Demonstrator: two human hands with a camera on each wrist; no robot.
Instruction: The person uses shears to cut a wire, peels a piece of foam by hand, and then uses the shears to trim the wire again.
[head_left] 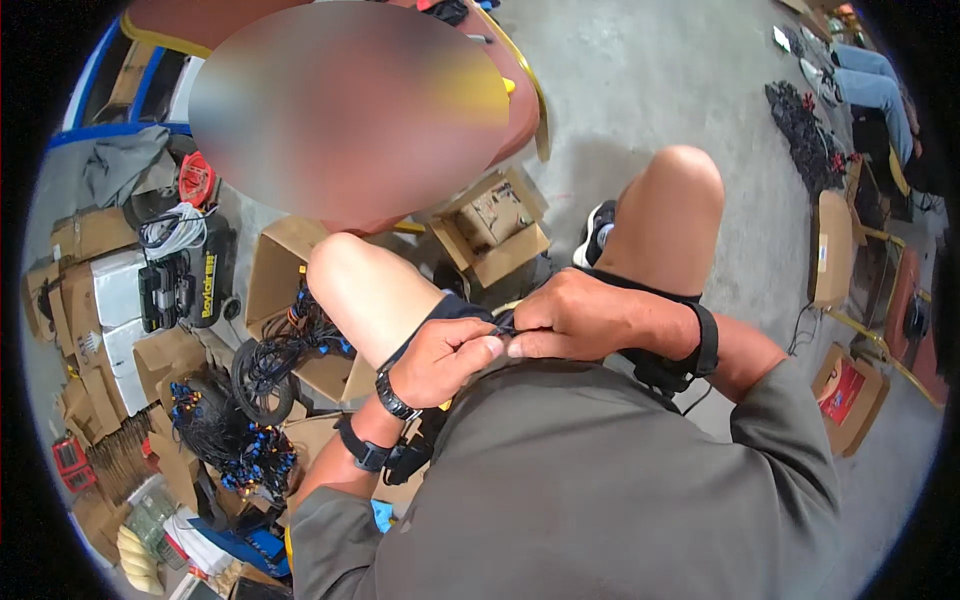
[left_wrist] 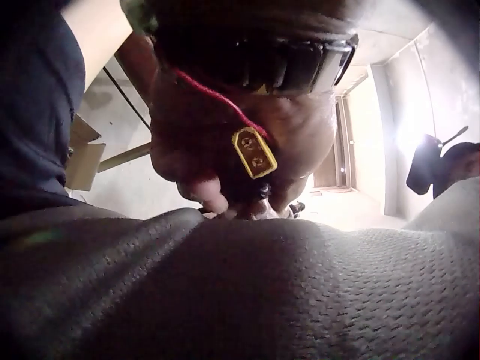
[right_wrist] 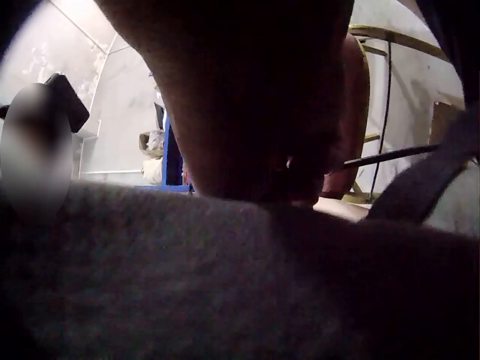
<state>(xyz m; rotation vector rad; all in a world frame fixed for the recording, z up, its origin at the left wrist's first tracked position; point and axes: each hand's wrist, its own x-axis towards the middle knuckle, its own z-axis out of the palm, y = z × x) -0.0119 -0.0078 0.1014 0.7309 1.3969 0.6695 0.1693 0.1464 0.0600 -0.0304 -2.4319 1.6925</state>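
At the waist of the grey shirt (head_left: 600, 450), both hands meet over a small dark strip or cord (head_left: 505, 322), too small to identify. My left hand (head_left: 440, 362), with a watch on its wrist, pinches it from the left between thumb and curled fingers. From the other side my right hand (head_left: 575, 315) pinches it, thumb facing the left thumb. In the left wrist view a yellow connector (left_wrist: 255, 153) on a red wire hangs in front of the hand (left_wrist: 300, 135). The right wrist view shows the hand (right_wrist: 247, 150) in deep shadow, its fingertips hidden.
An open cardboard box (head_left: 490, 225) stands on the floor beyond the knees. Black cables (head_left: 285, 355) spill from another box at left, near a pile with blue connectors (head_left: 235, 440). Along the right lie a black cable heap (head_left: 800, 130) and a box with red contents (head_left: 842, 395); a seated person's legs (head_left: 870, 85) show.
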